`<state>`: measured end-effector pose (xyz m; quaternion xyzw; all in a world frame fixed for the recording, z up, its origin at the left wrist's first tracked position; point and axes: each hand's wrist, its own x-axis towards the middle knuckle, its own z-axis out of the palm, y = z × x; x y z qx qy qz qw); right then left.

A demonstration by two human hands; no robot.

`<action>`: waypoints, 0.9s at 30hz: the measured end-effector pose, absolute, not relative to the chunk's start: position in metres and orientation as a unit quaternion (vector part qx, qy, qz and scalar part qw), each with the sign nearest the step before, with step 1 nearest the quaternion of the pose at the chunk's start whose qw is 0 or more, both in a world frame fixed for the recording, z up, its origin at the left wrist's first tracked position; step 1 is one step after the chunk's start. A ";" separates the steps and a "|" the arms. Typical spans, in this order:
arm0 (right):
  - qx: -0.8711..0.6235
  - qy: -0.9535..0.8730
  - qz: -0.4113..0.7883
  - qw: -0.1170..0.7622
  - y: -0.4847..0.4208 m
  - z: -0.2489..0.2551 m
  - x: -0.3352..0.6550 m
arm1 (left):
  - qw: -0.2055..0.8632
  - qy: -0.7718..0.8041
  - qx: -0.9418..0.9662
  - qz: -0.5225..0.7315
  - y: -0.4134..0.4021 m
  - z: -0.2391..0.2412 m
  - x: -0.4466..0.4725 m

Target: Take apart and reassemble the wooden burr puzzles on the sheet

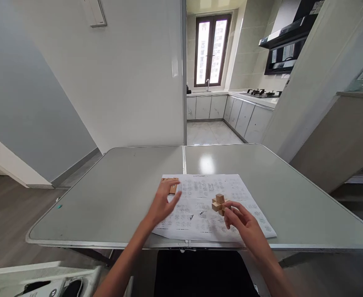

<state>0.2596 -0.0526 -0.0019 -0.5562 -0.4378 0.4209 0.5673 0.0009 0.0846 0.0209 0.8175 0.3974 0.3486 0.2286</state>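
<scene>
Wooden cross was over the right half of the sheet, at the tips of the right hand. Those fingers pinched its right side; a hold at one end probably left the other faces in sight. Whether wood met paper, could not tell. Left hand was over the sheet's left part, fingers spread, thumb apart, nothing gripped. Brown block lay partly hidden behind those fingers; contact uncertain. Sheet lay across the counter's seam, in front of the person, presumably for easy viewing of its small printed figures; detail too fine to read.
</scene>
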 end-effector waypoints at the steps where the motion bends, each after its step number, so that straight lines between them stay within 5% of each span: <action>1: -0.543 -0.445 0.431 0.567 -0.058 0.003 0.253 | 0.269 0.380 0.820 0.332 0.069 0.026 0.006; 11: -0.474 -0.512 0.497 0.516 -0.095 0.024 0.203 | 0.562 0.326 0.690 0.318 -0.028 0.026 0.040; 17: -0.448 -0.532 0.505 0.511 -0.104 0.019 0.199 | 0.600 0.339 0.636 0.346 -0.037 0.018 0.032; 27: -0.534 -0.579 0.357 0.502 -0.103 0.013 0.204 | 0.649 0.260 0.630 0.338 -0.046 0.025 0.024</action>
